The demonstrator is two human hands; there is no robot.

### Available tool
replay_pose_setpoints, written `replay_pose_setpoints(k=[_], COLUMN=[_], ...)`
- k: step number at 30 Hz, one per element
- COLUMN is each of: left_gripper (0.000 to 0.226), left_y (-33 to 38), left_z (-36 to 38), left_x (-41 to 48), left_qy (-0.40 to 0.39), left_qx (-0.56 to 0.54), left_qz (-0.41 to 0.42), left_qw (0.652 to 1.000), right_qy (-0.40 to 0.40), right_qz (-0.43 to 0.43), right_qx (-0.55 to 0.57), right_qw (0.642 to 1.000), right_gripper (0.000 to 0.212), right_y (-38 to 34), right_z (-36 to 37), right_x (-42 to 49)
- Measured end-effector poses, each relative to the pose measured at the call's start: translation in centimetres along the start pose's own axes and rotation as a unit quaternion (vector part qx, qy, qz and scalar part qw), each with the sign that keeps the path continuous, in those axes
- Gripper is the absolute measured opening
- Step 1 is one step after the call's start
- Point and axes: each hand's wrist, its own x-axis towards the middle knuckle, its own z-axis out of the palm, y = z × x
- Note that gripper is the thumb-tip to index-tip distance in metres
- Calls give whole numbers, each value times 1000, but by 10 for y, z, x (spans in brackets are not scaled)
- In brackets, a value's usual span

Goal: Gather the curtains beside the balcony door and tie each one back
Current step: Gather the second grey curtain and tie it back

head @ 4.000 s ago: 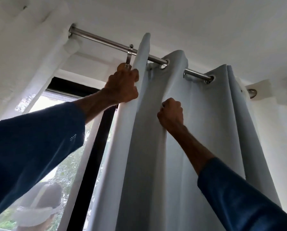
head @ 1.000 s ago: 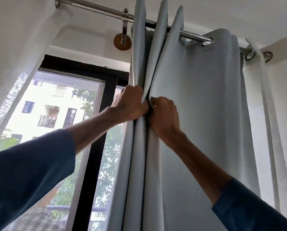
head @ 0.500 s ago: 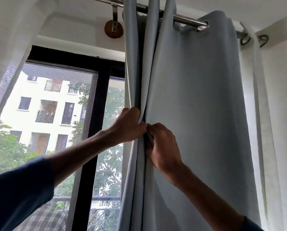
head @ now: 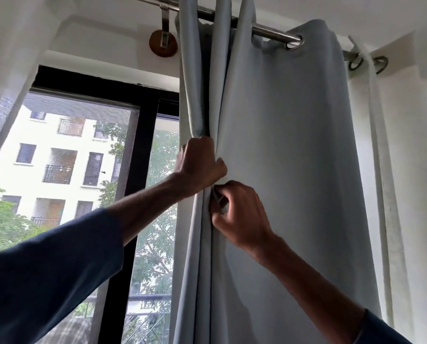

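Loose navy sleeves (head: pixel 46 269) (both arms), forearms (head: pixel 145 207) bare

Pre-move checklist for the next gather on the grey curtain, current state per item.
1. Left hand grips the gathered folds of the grey curtain: ok.
2. Right hand pinches the next fold edge: ok.
3. Whole width gathered: not ok; the wide panel right of the hands hangs flat.
4. Visible eyelet threaded on the rod: ok.
5. White curtain hangs apart from the bundle: ok.
6. Tie-back at hand: cannot tell; none in view.
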Motion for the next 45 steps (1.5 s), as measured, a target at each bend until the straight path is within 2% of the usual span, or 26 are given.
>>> replay_pose_setpoints(k=[2,5,7,10,12,14,16,17,19,24,27,32,35,37,38,39,41,43,45], left_gripper=[27,35,37,37,36,34,32,31,29,28,28,31,27,11,19,23,13,27,36], left_y=[5,12,17,20,18,15,10,9,6,0,-6,-13,-12,-12,-12,-15,-19,-20,-18], left_z=[-1,0,1,1,2,3,4,4,5,6,4,0,-1,-3,-5,-5,-7,-6,-4], left_x=[10,29,41,53,56,57,58,59,59,60,61,63,64,63,63,62,59,51,39], left_qy=[18,28,32,29,28,29,30,29,27,28,24,19,8,-1,-3,0,14,14,1], left_qx=[5,15,28,30,34,37,34,32,31,33,14,4,11,9,6,1,-8,-11,-15], left_qz=[7,-1,-7,-14,-13,-13,-14,-16,-13,9,24,38,46,53,51,54,39,26,22], left_qw=[1000,999,999,999,999,999,999,999,999,999,999,999,999,999,999,999,999,999,1000], right_qy=[-6,2,21,107,197,203,158,133,97,93,94,51,63,61,53,50,63,89,140], right_qz=[-3,-8,-9,-2,18,132,275,328,371,301,256,128,71,36,21,19,26,22,24], right_qx=[1,17,25,2,-76,-176,-177,-152,-113,-158,-198,-261,-180,-154,-150,-145,-123,-82,5], right_qw=[1000,1000,999,994,977,954,932,923,917,936,942,955,979,986,987,988,990,992,990], right_gripper=[16,26,24,23,37,67,100,107,95,31,17,19,17,13,10,11,23,33,38], right_y=[4,6,14,48,82,111,136,148,164,158,143,93,42,13,4,0,2,6,5], right_z=[-4,-12,-19,-31,-47,-76,-107,-120,-131,-113,-96,-66,-32,-18,-15,-15,-17,-16,-12], right_x=[5,13,22,41,58,72,81,85,89,102,112,132,144,152,155,156,153,137,113])
